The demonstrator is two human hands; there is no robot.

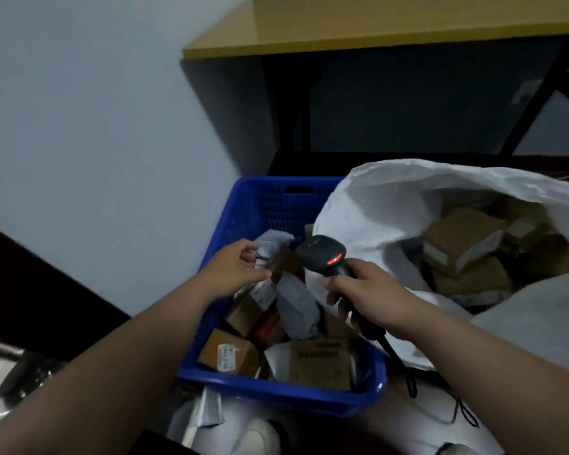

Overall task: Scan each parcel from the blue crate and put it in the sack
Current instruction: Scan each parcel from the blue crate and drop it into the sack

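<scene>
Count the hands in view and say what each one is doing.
2. The left hand reaches onto parcels in the blue crate; its grip is unclear. The right hand grips the scanner beside the sack.

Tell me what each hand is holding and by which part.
The right hand grips the scanner by its handle. The left hand reaches into the crate onto a parcel; a firm hold cannot be told.

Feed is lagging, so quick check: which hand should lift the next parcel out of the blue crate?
The left hand. It is already over the crate, fingers at a grey parcel on top of the pile. The right hand grips the scanner, so it is likely not free to pick.
</scene>
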